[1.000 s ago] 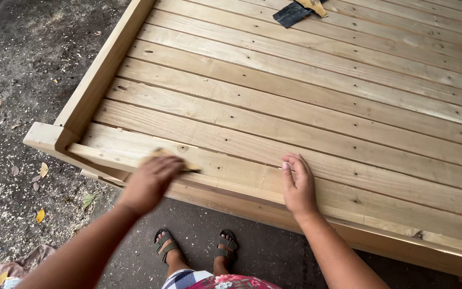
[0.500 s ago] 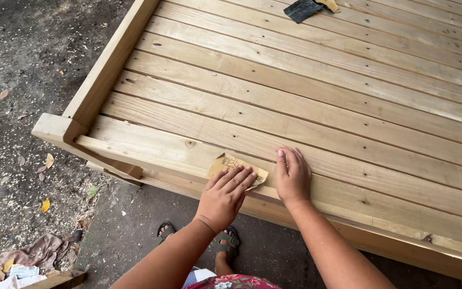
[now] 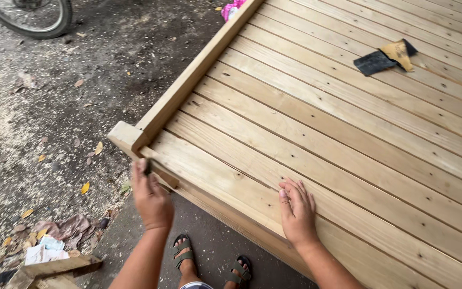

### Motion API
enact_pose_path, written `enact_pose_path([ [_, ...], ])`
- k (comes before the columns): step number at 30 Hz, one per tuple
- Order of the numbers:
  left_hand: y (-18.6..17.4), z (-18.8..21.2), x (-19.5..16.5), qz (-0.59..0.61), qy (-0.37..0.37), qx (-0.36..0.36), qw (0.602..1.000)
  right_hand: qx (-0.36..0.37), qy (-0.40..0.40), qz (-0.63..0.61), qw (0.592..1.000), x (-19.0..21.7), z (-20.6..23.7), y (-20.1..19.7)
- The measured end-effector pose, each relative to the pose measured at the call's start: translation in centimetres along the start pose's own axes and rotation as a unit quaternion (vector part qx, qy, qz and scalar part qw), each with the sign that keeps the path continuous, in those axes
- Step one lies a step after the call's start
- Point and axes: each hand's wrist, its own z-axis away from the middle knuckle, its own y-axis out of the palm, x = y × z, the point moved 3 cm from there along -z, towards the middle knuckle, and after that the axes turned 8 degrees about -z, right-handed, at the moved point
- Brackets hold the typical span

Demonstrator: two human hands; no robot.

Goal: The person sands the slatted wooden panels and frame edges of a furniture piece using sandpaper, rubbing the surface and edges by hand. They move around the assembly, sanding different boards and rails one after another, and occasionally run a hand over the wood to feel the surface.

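Observation:
A large slatted platform of pale wooden boards (image 3: 348, 123) fills the right of the head view. My left hand (image 3: 151, 198) is closed on a piece of sandpaper, pressed against the platform's near edge by the corner post (image 3: 124, 136); only a dark sliver of the paper shows above my fingers. My right hand (image 3: 297, 211) lies flat, fingers together, on the nearest board, holding nothing. My sandalled feet (image 3: 209, 262) stand on the ground below the edge.
Folded sandpaper sheets, one dark and one tan (image 3: 386, 58), lie on the boards at the far right. A bicycle wheel (image 3: 33, 16) stands at the top left. Dry leaves, rags and a wood offcut (image 3: 54, 265) litter the gravel at the left.
My left hand slid left along the near edge, from beside the right hand to the corner, carrying the sandpaper. The right hand stayed flat on the board. The view shifted to the left.

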Motion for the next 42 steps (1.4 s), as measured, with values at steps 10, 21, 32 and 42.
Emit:
enact_pose_path([
  [10, 11.1, -5.7, 4.2, 0.217, -0.553, -0.048, 0.803, 0.168, -0.078, 0.001, 0.983, 5.4, -6.0, 9.5],
  [21, 11.1, -2.6, 1.7, 0.219, -0.497, -0.109, 0.833, 0.237, -0.271, 0.048, 0.932, 10.2, -10.5, 14.8],
  [32, 13.7, 3.4, -0.2, 0.219, -0.598, -0.137, 0.759, 0.243, -0.259, 0.049, 0.934, 10.2, -10.9, 15.7],
  [42, 9.2, 7.1, -3.3, 0.145, -0.359, -0.180, 0.904, 0.256, -0.279, 0.043, 0.925, 11.7, -12.1, 17.3],
])
